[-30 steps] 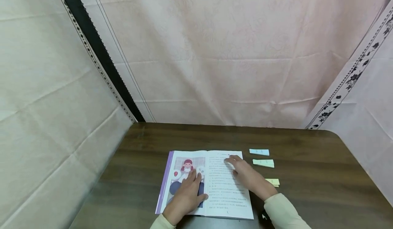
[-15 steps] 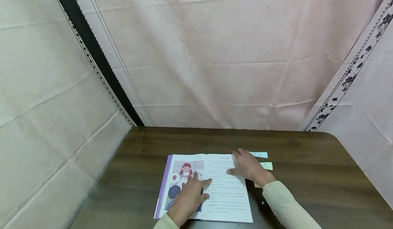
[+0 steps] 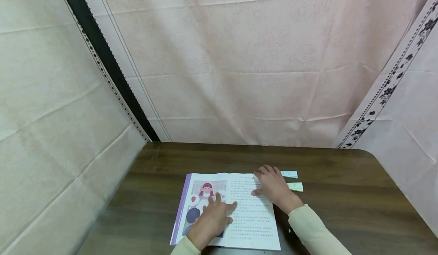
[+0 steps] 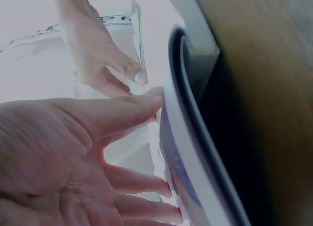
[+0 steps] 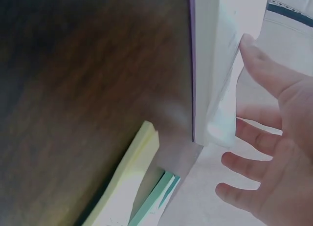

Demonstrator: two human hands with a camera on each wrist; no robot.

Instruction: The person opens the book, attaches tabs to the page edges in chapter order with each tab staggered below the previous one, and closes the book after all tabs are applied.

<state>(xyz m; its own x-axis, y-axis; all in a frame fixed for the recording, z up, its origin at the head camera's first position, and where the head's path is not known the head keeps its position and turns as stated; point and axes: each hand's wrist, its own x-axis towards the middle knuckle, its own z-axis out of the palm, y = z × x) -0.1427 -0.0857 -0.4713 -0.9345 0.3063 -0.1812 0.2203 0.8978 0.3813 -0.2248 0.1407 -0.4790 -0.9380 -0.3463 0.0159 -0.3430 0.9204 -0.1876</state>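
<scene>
An open book [image 3: 239, 224] lies flat on the dark wooden table [image 3: 342, 194], with a picture page on the left and a text page on the right. My left hand [image 3: 212, 220] rests flat across the picture page and the gutter, fingers straight; in the left wrist view its fingers [image 4: 146, 184] touch the page. My right hand [image 3: 272, 184] lies on the upper right corner of the text page with its fingers spread. In the right wrist view its thumb [image 5: 247, 45] touches the edge of the book [image 5: 208, 64].
A blue sticky note pad [image 3: 290, 174] and a green one [image 3: 296, 186] lie just right of the book, partly behind my right hand; both pads show again in the right wrist view [image 5: 132, 187]. Pinkish cloth [image 3: 239, 68] hangs around the table on three sides.
My right hand moved from the top middle of the text page to its upper right corner. My left hand slid slightly right toward the gutter. A yellow pad is now hidden by my right sleeve.
</scene>
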